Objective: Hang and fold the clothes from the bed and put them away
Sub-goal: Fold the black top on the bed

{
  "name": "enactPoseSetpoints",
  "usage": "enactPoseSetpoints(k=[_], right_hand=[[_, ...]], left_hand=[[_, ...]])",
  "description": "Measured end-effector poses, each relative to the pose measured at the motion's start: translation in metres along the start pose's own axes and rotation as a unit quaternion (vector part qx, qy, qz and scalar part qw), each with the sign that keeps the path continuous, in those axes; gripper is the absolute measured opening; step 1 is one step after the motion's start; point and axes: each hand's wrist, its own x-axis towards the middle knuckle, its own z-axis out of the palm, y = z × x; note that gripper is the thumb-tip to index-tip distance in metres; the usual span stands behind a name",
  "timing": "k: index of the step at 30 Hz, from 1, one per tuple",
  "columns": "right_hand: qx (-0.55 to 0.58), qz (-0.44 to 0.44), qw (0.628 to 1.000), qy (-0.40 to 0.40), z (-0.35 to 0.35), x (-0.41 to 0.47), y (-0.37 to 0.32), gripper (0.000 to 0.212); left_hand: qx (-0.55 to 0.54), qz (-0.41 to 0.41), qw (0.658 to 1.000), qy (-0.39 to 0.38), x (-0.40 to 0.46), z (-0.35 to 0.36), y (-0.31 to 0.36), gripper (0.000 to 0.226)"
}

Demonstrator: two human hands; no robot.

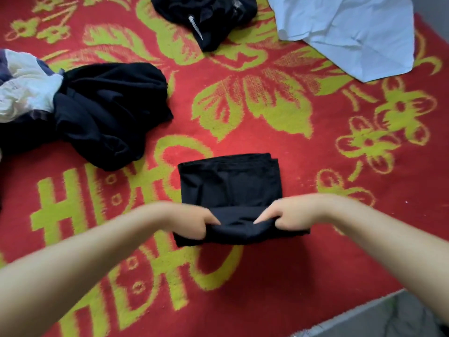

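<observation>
A black garment (230, 183) lies folded into a rectangle on the red and yellow-green bedspread (267, 276), in the middle of the view. Its near edge is lifted into a roll. My left hand (194, 221) grips the left side of that near edge, thumb on top. My right hand (284, 215) grips the right side of the same edge. The fingers of both hands are tucked under the cloth and hidden.
A crumpled black garment (107, 113) lies at the left beside a white and dark one (21, 86). Another black heap (206, 15) sits at the top, a pale blue shirt (352, 30) at the top right. The bed's edge and grey floor (388, 317) show at the lower right.
</observation>
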Motion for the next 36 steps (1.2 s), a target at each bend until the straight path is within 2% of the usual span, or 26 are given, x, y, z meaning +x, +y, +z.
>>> enactPoseSetpoints(k=[2, 3, 6, 7, 9, 10, 11, 12, 13, 15, 17, 19, 22, 24, 27, 28, 30, 32, 34, 36], right_hand=[[0.099, 0.007, 0.995, 0.026, -0.031, -0.005, 0.008, 0.066], [0.138, 0.019, 0.988, 0.063, -0.045, -0.002, 0.013, 0.062], [0.167, 0.075, 0.945, 0.27, -0.072, 0.021, 0.027, 0.043], [0.153, 0.102, 0.916, 0.356, -0.074, 0.032, 0.03, 0.039], [0.094, 0.149, 0.856, 0.485, -0.062, 0.054, 0.027, 0.044], [0.033, 0.154, 0.837, 0.524, -0.05, 0.064, 0.02, 0.047], [-0.033, 0.145, 0.828, 0.54, -0.037, 0.076, 0.011, 0.05], [-0.089, 0.126, 0.832, 0.533, -0.023, 0.087, 0.002, 0.053], [-0.137, 0.112, 0.843, 0.509, -0.009, 0.098, -0.004, 0.055], [-0.193, 0.123, 0.862, 0.452, 0.013, 0.118, -0.002, 0.057], [-0.203, 0.136, 0.858, 0.452, 0.019, 0.125, 0.017, 0.057], [-0.189, 0.147, 0.848, 0.473, 0.016, 0.121, 0.036, 0.057], [-0.101, 0.163, 0.851, 0.488, 0.014, 0.11, 0.062, 0.054], [-0.047, 0.192, 0.854, 0.482, 0.015, 0.1, 0.075, 0.053], [-0.058, 0.21, 0.844, 0.49, 0.012, 0.081, 0.078, 0.055], [-0.075, 0.181, 0.843, 0.501, 0.014, 0.075, 0.073, 0.056], [-0.129, 0.071, 0.857, 0.493, 0.026, 0.068, 0.057, 0.067], [-0.207, 0.009, 0.869, 0.449, 0.047, 0.072, 0.044, 0.081], [-0.228, 0.06, 0.877, 0.418, 0.056, 0.082, 0.037, 0.093], [-0.218, 0.122, 0.871, 0.422, 0.052, 0.093, 0.037, 0.1]], left_hand=[[-0.11, -0.015, 0.994, 0.017, -0.006, -0.039, -0.011, 0.048], [-0.159, -0.022, 0.987, 0.029, -0.003, -0.057, -0.017, 0.042], [-0.244, -0.066, 0.961, 0.116, 0.018, -0.102, -0.037, 0.037], [-0.228, -0.093, 0.954, 0.172, 0.028, -0.109, -0.041, 0.034], [-0.074, -0.165, 0.929, 0.323, 0.05, -0.108, -0.044, 0.034], [0.021, -0.189, 0.893, 0.407, 0.06, -0.097, -0.043, 0.041], [0.086, -0.178, 0.854, 0.482, 0.068, -0.081, -0.037, 0.047], [0.117, -0.138, 0.822, 0.54, 0.076, -0.063, -0.028, 0.051], [0.128, -0.093, 0.805, 0.572, 0.084, -0.044, -0.019, 0.052], [0.144, -0.064, 0.817, 0.555, 0.1, -0.009, -0.011, 0.055], [0.127, -0.095, 0.827, 0.54, 0.115, 0.012, -0.024, 0.057], [0.078, -0.12, 0.819, 0.555, 0.123, 0.016, -0.044, 0.058], [0.02, -0.146, 0.817, 0.557, 0.126, 0.017, -0.059, 0.058], [-0.03, -0.182, 0.808, 0.559, 0.123, 0.017, -0.067, 0.057], [-0.079, -0.206, 0.785, 0.579, 0.107, 0.016, -0.074, 0.06], [-0.047, -0.178, 0.783, 0.594, 0.1, 0.018, -0.073, 0.063], [0.071, -0.061, 0.791, 0.604, 0.092, 0.031, -0.063, 0.068], [0.189, 0.028, 0.802, 0.566, 0.093, 0.05, -0.055, 0.072], [0.217, 0.024, 0.818, 0.533, 0.097, 0.06, -0.056, 0.081], [0.204, -0.015, 0.833, 0.513, 0.099, 0.054, -0.057, 0.091]])
